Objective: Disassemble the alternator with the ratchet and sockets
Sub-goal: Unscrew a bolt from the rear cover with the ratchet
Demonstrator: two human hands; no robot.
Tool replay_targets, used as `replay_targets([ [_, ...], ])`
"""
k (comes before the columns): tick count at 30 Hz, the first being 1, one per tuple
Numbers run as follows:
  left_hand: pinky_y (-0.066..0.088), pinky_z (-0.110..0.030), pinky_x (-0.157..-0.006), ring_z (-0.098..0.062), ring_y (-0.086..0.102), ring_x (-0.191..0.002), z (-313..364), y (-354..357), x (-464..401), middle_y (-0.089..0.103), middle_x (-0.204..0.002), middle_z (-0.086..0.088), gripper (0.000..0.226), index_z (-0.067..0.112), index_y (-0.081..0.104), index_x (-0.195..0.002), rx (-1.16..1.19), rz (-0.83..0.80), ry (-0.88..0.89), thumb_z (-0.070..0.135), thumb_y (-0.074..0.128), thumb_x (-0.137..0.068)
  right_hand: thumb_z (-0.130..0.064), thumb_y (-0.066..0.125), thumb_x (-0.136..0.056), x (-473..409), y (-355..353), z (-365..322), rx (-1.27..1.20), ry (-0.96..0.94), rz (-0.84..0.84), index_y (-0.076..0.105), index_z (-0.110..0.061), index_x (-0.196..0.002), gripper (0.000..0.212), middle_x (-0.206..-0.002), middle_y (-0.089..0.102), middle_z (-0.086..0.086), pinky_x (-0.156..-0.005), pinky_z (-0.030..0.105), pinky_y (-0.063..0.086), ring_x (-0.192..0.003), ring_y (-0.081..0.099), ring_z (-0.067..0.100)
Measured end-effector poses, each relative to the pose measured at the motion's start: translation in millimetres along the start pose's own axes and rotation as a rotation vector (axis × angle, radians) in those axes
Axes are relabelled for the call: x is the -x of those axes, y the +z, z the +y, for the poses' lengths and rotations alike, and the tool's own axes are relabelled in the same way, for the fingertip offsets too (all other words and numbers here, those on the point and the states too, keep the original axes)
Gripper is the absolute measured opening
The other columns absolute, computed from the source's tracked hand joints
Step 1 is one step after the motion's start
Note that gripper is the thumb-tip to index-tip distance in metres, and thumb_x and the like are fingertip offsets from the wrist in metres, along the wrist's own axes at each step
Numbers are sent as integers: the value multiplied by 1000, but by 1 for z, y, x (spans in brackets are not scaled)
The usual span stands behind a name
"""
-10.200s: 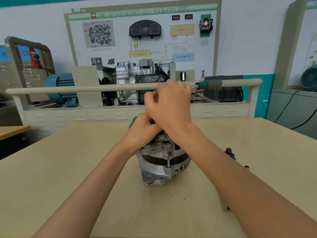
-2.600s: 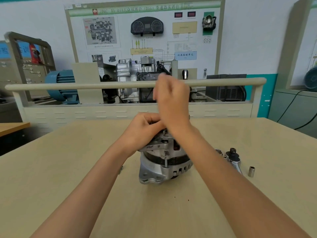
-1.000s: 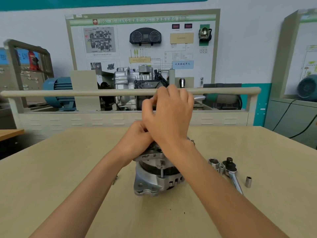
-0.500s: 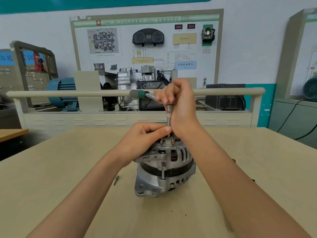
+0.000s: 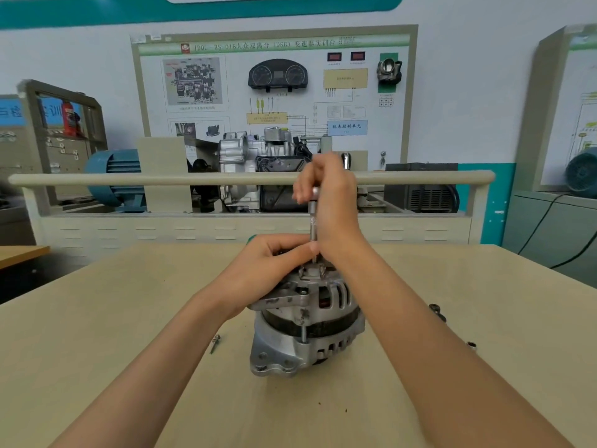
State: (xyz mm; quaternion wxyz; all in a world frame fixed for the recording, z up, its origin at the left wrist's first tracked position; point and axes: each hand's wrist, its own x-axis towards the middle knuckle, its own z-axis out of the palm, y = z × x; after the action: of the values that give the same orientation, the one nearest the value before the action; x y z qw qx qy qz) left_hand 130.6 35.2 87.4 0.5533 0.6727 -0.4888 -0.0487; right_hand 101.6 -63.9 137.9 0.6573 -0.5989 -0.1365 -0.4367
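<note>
A silver alternator stands upright in the middle of the wooden table. My right hand grips the top of a thin metal extension bar that stands vertical over the alternator's top. My left hand is curled round the alternator's top, its fingertips pinching the bar's lower end. A bit of green handle shows behind my left hand. The bar's tip and the fastener under it are hidden by my fingers.
A loose screw lies on the table left of the alternator. Small sockets and a dark part lie to the right, partly behind my right forearm. A cream rail and a training rig stand beyond the table's far edge.
My right hand has turned on the bar, and the green-handled ratchet that stuck out to the left above it is no longer seen there. My left hand stays on the alternator's top.
</note>
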Motion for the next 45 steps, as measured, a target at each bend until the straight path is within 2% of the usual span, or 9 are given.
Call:
replay_targets([
  [6, 45, -4, -64, 4, 68, -78, -1, -1, 1, 75, -92, 9, 20, 24, 73, -98, 53, 23, -17, 26, 55, -90, -20, 26, -95, -8, -5, -1, -483, 244, -224, 36, -18, -31, 65, -34, 35, -1, -78, 30, 48, -42, 41, 16],
  [11, 45, -12, -57, -3, 62, -59, -2, -1, 2, 71, -65, 5, 35, 25, 75, -66, -27, 121, -45, 6, 57, -90, -22, 35, -89, 19, 7, 7, 405, -326, 58, 47, -8, -52, 41, -51, 41, -5, -68, 28, 40, -56, 42, 11],
  [15, 41, -27, -58, -16, 50, -64, -5, -1, -1, 60, -74, -28, 12, -9, 61, -87, -125, 203, -96, -4, 50, -88, -26, 44, -78, 33, 13, 16, 1215, -541, 315, 60, -9, -71, 24, -75, 54, 3, -84, 32, 31, -78, 46, 22],
  [19, 40, -8, -49, 3, 55, -49, -1, -1, 2, 64, -54, 10, 44, 24, 69, -56, -87, 116, -53, 0, 52, -90, -21, 42, -80, 20, 15, 6, 647, -394, 169, 40, -15, -49, 32, -49, 39, -7, -78, 31, 38, -56, 38, 11],
  [22, 45, -5, -61, 3, 67, -71, -1, 1, 1, 74, -77, 12, 29, 35, 76, -78, -17, 37, -12, 18, 56, -92, -18, 37, -90, 4, 9, -2, 34, -48, 11, 38, -13, -37, 54, -37, 36, -3, -59, 16, 43, -42, 39, 9],
  [26, 47, -7, -70, -2, 69, -88, -1, 2, 2, 75, -91, 9, 18, 28, 74, -93, 45, 61, -2, 29, 58, -84, -19, 25, -96, -8, -6, -3, -422, 249, -177, 39, -19, -30, 67, -34, 36, -1, -77, 29, 48, -42, 42, 15],
  [31, 42, -11, -51, -1, 58, -51, 0, 3, 3, 69, -60, 8, 37, 27, 73, -63, -21, 124, -19, 6, 57, -90, -16, 32, -95, 13, 8, 6, 217, -238, 44, 47, -12, -44, 54, -43, 46, -4, -61, 17, 43, -47, 44, 9],
  [35, 33, -22, -48, -16, 42, -50, -5, 1, 0, 53, -53, -9, 24, 0, 62, -62, -88, 216, -58, -3, 52, -83, -22, 39, -80, 29, 10, 19, 1100, -590, 298, 58, -8, -65, 28, -66, 54, 3, -82, 30, 34, -71, 46, 20],
  [45, 47, -8, -69, -2, 69, -86, 0, 3, 3, 75, -91, 9, 20, 32, 74, -93, 11, 73, 26, 22, 57, -91, -17, 28, -96, -2, -2, -3, -283, 136, -108, 39, -18, -32, 65, -36, 37, -1, -69, 22, 47, -44, 41, 14],
])
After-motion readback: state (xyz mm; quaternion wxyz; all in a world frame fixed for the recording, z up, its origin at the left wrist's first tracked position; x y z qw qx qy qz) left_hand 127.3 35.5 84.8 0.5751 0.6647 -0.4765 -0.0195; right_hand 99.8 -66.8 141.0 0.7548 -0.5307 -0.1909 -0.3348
